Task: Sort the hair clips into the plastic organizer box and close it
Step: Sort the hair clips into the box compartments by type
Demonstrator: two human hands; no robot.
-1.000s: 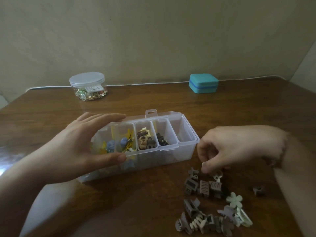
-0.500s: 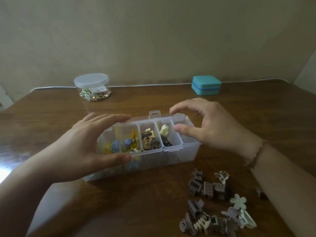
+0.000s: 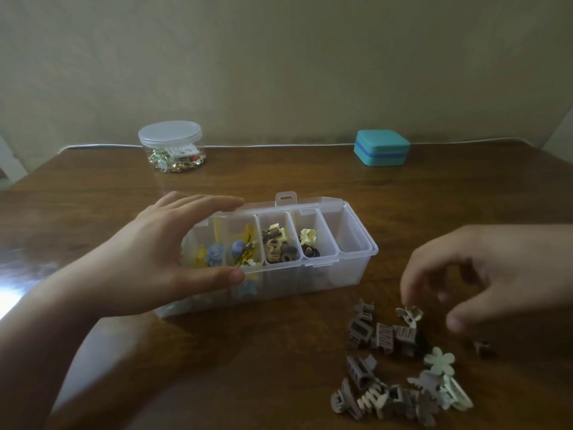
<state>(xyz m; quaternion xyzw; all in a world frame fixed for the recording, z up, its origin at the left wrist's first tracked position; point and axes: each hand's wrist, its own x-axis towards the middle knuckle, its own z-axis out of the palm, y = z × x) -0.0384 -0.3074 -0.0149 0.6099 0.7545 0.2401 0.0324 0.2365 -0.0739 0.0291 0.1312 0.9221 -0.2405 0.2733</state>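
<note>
Fingers [image 3: 412, 283] of right hand [image 3: 483, 274] hang curled over hair clips [image 3: 400, 364].

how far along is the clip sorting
Partly done: the organizer box already holds yellow and blue clips, brown and beige ones, and a pale yellow clip in its compartments; the rightmost one looks empty. In hand: the left hand steadies the box while the right hand reaches over the loose clips, holding none. Left: that pile, one stray clip, and closing the lid.

Home: wooden table [image 3: 279, 352], plain wall [image 3: 279, 57], trinket jar [image 3: 172, 147].
</note>
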